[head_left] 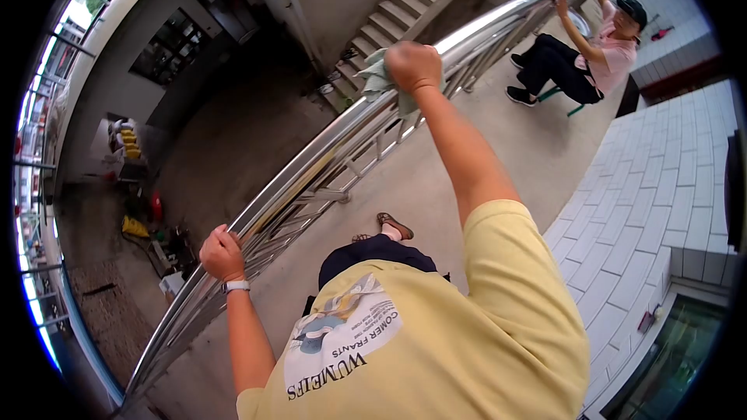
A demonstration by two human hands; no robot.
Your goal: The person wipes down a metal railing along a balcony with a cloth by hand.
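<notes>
Between 12 and 1 o'clock, the right hand [416, 66] is clamped on a cloth [377, 76] and holds it against the top bar of a metal railing [498, 19]. From my remote post I read the railing's long axis as a slant, running from between 7 and 8 o'clock up to between 1 and 2, with a slight bow and slimmer bars alongside it. One flap of the cloth juts from the fist toward 9 o'clock, while another part drapes toward 6. It looks pale grey-green, soft and creased; the railing is silvery, rounded and glossy, with bright streaks of light. That upper hand is blurred, so I cannot tell how its fingers lie underneath. Toward 8 o'clock I see the left hand [222, 253], a pale wristband [236, 285] below it, curled around the same top bar with its fingers together; their far side is hidden from me. At 2 o'clock another person [618, 58] in a pink top sits on a green stool [551, 94], arms raised to the railing's far stretch.
</notes>
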